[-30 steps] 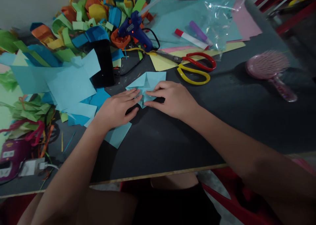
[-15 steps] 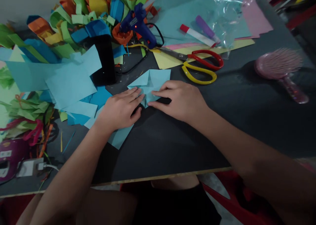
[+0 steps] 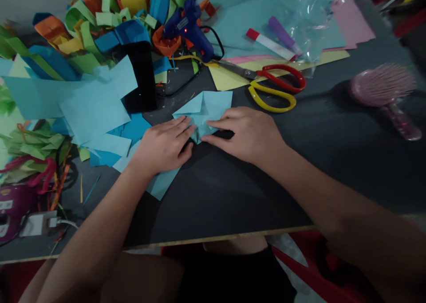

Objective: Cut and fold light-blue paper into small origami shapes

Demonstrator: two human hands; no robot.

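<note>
A light-blue folded paper [image 3: 213, 105] lies on the dark table [image 3: 219, 201], with flaps and creases along its left and lower parts. My left hand [image 3: 164, 145] rests palm down on its left edge, fingers stretched out and pressing the paper flat. From the right, my right hand [image 3: 249, 134] grips the paper's lower part between thumb and fingers. Beneath my left hand and wrist, another light-blue sheet [image 3: 163, 185] sticks out.
Scissors [image 3: 276, 88], a blue glue gun [image 3: 193, 30], markers [image 3: 271, 45] and a black phone-like object [image 3: 141, 76] lie beyond my hands. Blue sheets [image 3: 96, 110] and colourful folded paper [image 3: 133, 1] fill the left. A pink hairbrush [image 3: 379, 88] lies right.
Both hands keep nearly the same place on the folded paper. The view has shifted slightly, so the scissors and hairbrush appear a little farther right.
</note>
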